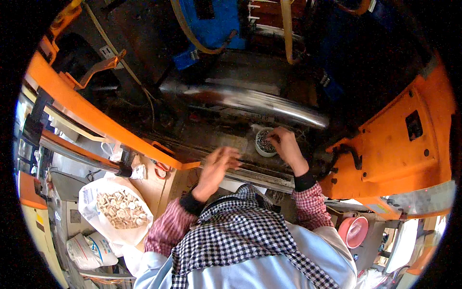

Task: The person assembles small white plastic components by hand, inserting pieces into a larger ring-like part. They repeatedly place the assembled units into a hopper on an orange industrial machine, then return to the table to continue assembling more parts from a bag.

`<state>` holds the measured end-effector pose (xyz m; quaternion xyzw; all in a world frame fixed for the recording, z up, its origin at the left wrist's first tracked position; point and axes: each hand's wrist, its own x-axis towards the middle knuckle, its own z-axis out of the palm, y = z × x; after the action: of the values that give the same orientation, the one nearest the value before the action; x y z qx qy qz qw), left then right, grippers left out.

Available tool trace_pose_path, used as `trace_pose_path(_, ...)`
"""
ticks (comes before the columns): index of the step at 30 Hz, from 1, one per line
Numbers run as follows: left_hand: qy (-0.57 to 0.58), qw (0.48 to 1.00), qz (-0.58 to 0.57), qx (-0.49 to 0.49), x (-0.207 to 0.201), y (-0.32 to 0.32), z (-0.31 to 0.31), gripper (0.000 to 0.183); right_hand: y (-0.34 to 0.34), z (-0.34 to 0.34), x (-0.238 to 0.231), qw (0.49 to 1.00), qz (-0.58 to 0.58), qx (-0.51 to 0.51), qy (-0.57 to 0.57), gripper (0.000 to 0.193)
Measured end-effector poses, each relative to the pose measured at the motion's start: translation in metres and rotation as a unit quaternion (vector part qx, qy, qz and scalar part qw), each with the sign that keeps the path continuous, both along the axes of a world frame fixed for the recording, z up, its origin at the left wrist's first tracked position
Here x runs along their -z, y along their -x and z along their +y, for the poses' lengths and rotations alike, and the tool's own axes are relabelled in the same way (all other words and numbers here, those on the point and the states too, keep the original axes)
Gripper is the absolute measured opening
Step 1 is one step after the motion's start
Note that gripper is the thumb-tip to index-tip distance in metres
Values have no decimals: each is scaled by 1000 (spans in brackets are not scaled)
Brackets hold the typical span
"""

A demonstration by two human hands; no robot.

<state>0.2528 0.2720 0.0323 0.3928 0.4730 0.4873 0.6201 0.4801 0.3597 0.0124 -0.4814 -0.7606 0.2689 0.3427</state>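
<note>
A small white cup (265, 149) stands on the dark machine ledge, filled with small dark metallic pieces (264, 140). My right hand (288, 148) reaches over its right rim, with the fingertips bent together among the pieces. Whatever they pinch is too small to make out. To the left of the cup, my left hand (219, 168) hovers near the ledge's front edge. Its fingers point to the right, slightly apart and a little blurred, and I see nothing held in them.
A polished metal bar (269, 103) crosses the machine beyond the cup. Orange guards flank me: a rail (106, 113) at left, a panel (409, 139) at right. A white sack (89, 202) of beige parts, orange-handled scissors (161, 169) and a pink basin (353, 232) lie nearby.
</note>
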Motion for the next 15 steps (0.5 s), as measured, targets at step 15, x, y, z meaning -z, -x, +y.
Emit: trace_pose_path(15,82,955,-277,-64,41,2,42,21,73,20,-65,982,-10,-169,-79,17)
